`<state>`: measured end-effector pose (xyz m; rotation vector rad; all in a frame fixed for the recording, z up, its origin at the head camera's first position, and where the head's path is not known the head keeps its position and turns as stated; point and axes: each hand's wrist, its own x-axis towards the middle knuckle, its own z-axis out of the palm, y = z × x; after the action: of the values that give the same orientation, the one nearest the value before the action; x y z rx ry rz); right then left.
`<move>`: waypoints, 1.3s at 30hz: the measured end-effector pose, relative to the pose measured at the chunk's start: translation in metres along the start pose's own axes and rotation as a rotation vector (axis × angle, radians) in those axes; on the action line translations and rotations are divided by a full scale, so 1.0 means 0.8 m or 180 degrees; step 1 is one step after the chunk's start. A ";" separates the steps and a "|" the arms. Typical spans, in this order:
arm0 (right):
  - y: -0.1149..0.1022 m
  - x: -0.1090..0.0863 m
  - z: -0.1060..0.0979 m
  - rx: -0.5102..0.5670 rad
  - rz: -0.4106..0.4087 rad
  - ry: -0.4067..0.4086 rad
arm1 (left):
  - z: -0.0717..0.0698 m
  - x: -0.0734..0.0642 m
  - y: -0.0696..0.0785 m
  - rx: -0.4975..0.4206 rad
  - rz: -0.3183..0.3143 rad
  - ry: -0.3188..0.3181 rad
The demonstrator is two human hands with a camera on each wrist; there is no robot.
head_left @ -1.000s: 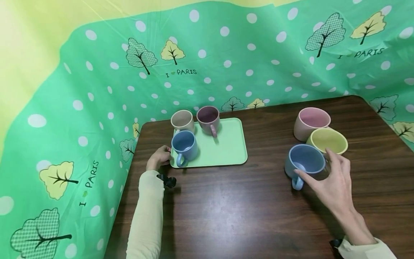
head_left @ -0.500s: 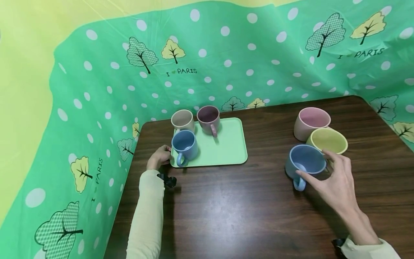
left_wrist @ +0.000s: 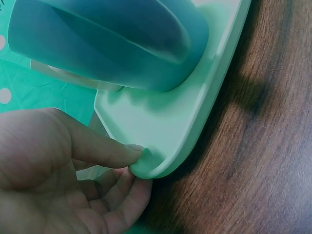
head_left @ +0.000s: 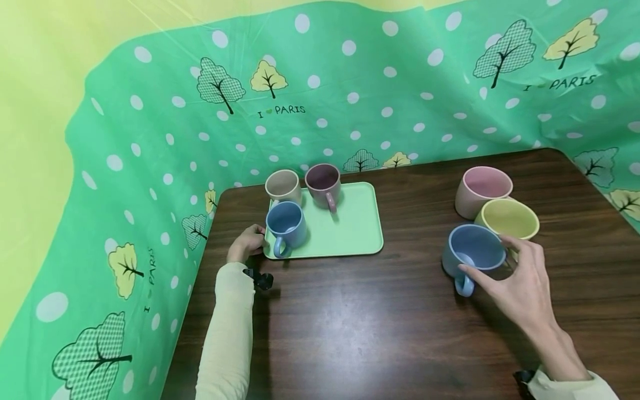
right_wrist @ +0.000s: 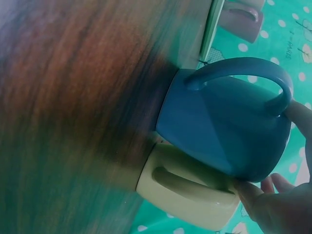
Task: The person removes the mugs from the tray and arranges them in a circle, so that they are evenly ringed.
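My left hand pinches the near left corner of a light green tray; in the left wrist view the thumb lies on its rim and the fingers are underneath. On the tray's left part stand a blue mug, a beige mug and a purple mug. At the right, my right hand holds a second blue mug near its rim, thumb on the near side and fingers on the right. This mug stands upright on the table, against a yellow mug.
Behind the yellow mug stands a pink mug, close against it. The dark wooden table stretches between tray and right-hand mugs. A green dotted cloth hangs along the back and left edges.
My right index finger has come down against the mug's side, and the mug has shifted very slightly toward the right. The left hand and tray have not visibly moved.
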<state>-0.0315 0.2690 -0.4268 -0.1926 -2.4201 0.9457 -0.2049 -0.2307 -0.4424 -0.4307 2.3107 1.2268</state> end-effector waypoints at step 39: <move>0.001 -0.002 -0.001 -0.0027 0.0023 -0.0103 | -0.002 0.003 -0.001 0.0004 -0.0011 -0.0042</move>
<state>-0.0296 0.2696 -0.4281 -0.1905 -2.4549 0.9487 -0.2067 -0.2326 -0.4439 -0.4247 2.2988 1.2230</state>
